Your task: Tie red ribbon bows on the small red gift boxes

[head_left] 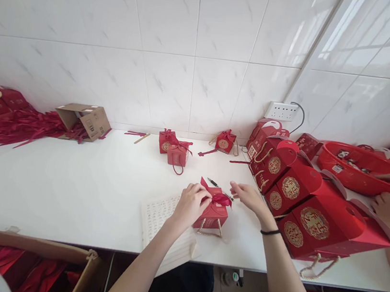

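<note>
A red gift box (213,215) with beige rope handles stands at the table's front, near the middle. On its top is a dark red ribbon bow (222,199). My left hand (193,204) pinches the bow's ribbon at the left side, with its fingertips against the box top. To the right of the bow, my right hand (248,198) is in the air, apart from the box; its fingers are loosely stretched and nothing shows in them. A black pen (212,182) lies behind the box. Under my left forearm is a sheet of written paper (158,213).
Several red boxes (309,222) with gold emblems crowd the right side. Beyond them, another person's hands (386,204) are at a red basin (343,174). Finished-looking boxes (178,155) stand behind. A ribbon pile (31,125) and cardboard box (92,124) lie left.
</note>
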Motion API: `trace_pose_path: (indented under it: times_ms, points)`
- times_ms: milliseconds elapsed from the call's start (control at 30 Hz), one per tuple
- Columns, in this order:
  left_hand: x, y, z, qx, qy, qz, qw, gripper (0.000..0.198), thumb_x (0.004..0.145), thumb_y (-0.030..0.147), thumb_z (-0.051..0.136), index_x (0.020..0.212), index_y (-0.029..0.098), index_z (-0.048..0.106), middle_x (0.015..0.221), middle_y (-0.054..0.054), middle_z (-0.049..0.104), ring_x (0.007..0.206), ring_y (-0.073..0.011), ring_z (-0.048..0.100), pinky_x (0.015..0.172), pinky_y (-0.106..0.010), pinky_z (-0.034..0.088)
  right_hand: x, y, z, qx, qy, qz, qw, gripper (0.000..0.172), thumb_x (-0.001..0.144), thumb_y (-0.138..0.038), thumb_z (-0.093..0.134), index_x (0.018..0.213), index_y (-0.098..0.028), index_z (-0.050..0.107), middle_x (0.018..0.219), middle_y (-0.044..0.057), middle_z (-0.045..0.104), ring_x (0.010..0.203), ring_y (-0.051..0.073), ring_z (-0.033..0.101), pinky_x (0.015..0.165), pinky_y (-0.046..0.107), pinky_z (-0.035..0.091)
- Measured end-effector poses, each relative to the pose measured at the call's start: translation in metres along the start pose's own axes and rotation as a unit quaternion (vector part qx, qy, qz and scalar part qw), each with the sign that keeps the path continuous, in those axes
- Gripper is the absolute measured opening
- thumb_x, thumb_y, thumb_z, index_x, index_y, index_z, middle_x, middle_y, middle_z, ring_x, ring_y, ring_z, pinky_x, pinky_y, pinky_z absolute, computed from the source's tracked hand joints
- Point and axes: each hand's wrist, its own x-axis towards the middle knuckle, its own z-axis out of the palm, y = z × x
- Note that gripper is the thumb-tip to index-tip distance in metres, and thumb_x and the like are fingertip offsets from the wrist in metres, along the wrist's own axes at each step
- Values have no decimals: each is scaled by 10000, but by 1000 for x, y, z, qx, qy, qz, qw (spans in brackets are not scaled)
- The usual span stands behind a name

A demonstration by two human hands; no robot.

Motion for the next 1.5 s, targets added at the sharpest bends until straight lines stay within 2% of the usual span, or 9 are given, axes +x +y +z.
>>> trace_pose_path:
  times_ms: [200,433,600,833,1000,1133,1233,1333,1500]
  points:
    - [0,0,0,-13,9,8,1000,117,843,174,508,872,205,618,970,-53,599,951,-226,502,819,-396,444,-24,15,-2,160,-180,60,969,602,637,-734,571,717,-137,595,753,104,649,691,202,634,629,305,482]
    - [-2,0,1,6,18,31,999,123,841,161,516,867,199,629,973,-55,579,939,-210,509,819,-382,465,3,-2,2,178,-100,-48,978,462,653,-611,625,723,-163,540,660,-6,544,614,114,511,603,247,426]
    - [-1,0,0,18,12,29,999,118,841,160,521,862,191,632,967,-53,572,939,-205,514,833,-386,465,35,-24,12,141,-117,-102,978,345,640,-483,663,698,-147,609,673,6,569,623,119,488,596,249,399]
    - [-1,1,-3,22,-4,20,1000,109,840,166,519,860,195,623,956,-49,579,937,-209,512,831,-395,462,55,-32,26,108,-173,-107,973,246,616,-333,703,744,-131,649,617,-3,589,560,118,497,543,241,388]
    - [0,1,-3,9,-10,18,1000,111,845,168,504,853,196,611,957,-50,580,939,-211,503,847,-406,453,55,-18,35,91,-98,-99,986,145,619,-263,690,670,-143,626,651,24,623,621,151,554,609,266,430]
    - [-3,-3,-3,-49,7,17,999,134,845,176,491,949,208,570,1002,-51,562,996,-204,503,901,-403,438,43,-2,27,95,36,-91,991,220,713,-381,594,689,-163,580,733,60,628,716,189,578,668,301,453]
    - [-10,-5,-1,-100,86,-22,991,205,844,205,479,1048,211,494,1088,-75,523,1064,-207,499,928,-407,426,18,6,18,116,89,-84,986,363,792,-508,458,734,-164,557,795,88,626,770,209,593,666,317,481]
    - [-21,-3,1,-124,116,-127,977,351,807,307,538,1121,194,428,1165,-117,494,1103,-250,498,914,-449,430,-14,10,18,154,65,-94,981,465,828,-585,408,798,-160,594,911,107,637,895,226,601,752,335,503]
    - [-32,1,-3,-198,0,-187,962,695,739,407,627,1297,197,270,1375,-160,362,1277,-287,375,1018,-473,352,-49,13,32,252,-44,-139,957,480,860,-595,441,1161,-236,547,1264,89,521,1149,233,502,926,398,455]
